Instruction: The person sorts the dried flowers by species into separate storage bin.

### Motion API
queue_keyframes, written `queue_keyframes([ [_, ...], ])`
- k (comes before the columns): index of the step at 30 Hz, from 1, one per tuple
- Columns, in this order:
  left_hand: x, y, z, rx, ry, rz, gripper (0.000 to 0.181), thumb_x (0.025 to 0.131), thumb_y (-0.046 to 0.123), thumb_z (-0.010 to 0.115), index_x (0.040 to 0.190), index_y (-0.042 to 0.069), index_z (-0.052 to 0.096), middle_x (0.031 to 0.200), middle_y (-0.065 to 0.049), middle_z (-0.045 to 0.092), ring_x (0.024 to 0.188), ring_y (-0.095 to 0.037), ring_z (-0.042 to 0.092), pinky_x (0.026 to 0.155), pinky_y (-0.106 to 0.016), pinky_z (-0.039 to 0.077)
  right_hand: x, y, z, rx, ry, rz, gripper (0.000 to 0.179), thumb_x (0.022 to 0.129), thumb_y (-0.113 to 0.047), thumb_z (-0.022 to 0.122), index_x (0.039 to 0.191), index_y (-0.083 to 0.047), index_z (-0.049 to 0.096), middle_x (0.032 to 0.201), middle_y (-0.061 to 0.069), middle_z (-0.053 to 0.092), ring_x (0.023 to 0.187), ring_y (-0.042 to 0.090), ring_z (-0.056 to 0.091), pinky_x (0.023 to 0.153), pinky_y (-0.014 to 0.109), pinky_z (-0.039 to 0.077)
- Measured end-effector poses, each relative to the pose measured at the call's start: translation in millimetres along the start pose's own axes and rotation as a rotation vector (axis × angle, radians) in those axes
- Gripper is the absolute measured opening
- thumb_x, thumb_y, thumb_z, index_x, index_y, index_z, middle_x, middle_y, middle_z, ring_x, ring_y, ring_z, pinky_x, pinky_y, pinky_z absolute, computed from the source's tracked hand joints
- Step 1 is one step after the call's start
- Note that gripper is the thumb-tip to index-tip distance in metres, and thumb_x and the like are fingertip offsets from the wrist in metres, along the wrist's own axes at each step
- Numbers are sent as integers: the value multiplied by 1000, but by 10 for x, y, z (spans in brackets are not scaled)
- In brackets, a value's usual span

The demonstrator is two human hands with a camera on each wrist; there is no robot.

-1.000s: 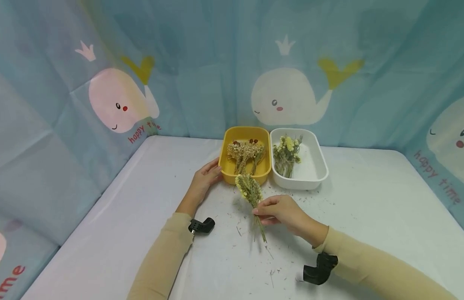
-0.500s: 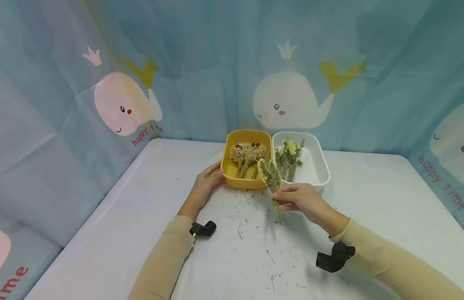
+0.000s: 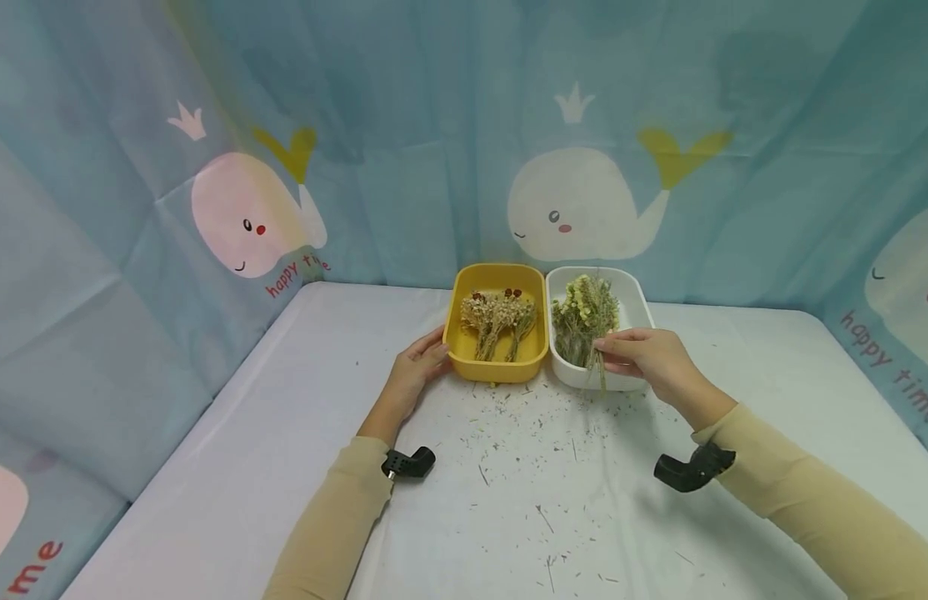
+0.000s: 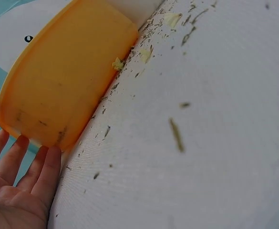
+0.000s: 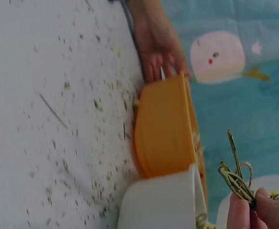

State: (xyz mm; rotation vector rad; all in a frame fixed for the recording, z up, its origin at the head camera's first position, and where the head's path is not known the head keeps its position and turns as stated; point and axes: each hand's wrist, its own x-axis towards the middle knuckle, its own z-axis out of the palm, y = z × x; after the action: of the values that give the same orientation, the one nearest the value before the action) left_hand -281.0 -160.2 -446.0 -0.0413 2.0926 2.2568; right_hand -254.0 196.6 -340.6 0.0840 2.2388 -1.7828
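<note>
My right hand point(image 3: 655, 357) pinches the stems of a dried flower bunch point(image 3: 603, 307) over the white bin point(image 3: 644, 312); its heads overlap other yellow dried flowers point(image 3: 573, 321) lying in there. In the right wrist view the stem ends point(image 5: 237, 186) stick out past thumb and finger. My left hand point(image 3: 413, 375) touches the near left corner of the yellow bin point(image 3: 501, 372), and in the left wrist view its fingers point(image 4: 46, 174) lie fairly straight against the bin wall. Several dried bunches point(image 3: 494, 321), some with dark red heads, lie inside the yellow bin.
Both bins stand side by side near the back of the white table point(image 3: 501, 517). Bits of stem and petal point(image 3: 539, 433) are scattered in front of them. A blue curtain with whale prints point(image 3: 404, 167) hangs behind. Black wrist cameras point(image 3: 695, 467) sit on both sleeves.
My right hand has carried the flower bunch rightward and away from me, from in front of the yellow bin to over the white bin. The left hand stays at the yellow bin's corner.
</note>
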Motion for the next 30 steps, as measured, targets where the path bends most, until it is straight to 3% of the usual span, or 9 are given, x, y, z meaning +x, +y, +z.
queue_keyframes([
  [4,-10,6,3,-3,2,8,50,100,22,62,148,19,49,152,-1,50,135,-21,54,100,-25,56,89,-1,-139,36,38,28,42,95,-24,69,127,0,59,81,-19,70,76,-3,71,84,21,62],
  [9,-28,12,3,-15,-2,4,51,99,21,63,148,17,49,152,-1,51,135,-21,54,99,-24,56,193,8,-239,63,89,72,29,96,-24,68,119,-7,62,76,-19,71,71,-3,71,79,19,62],
  [17,-31,19,11,-24,0,11,51,99,21,63,148,17,49,152,-2,51,135,-21,54,100,-25,56,342,-1,-269,6,173,107,25,94,-27,70,113,-11,64,67,-18,70,63,-1,70,78,20,62],
  [23,-46,13,6,-23,-3,20,50,99,21,63,148,17,49,152,-3,50,136,-23,53,102,-28,55,478,7,-229,52,214,85,11,92,-13,71,99,-7,65,61,-12,68,54,1,68,64,18,62],
  [30,-48,7,6,-9,2,11,50,99,22,63,147,18,50,152,-1,51,136,-21,53,101,-26,56,610,44,-141,-29,249,66,41,90,-7,72,122,14,60,56,-11,66,51,2,67,61,19,62],
])
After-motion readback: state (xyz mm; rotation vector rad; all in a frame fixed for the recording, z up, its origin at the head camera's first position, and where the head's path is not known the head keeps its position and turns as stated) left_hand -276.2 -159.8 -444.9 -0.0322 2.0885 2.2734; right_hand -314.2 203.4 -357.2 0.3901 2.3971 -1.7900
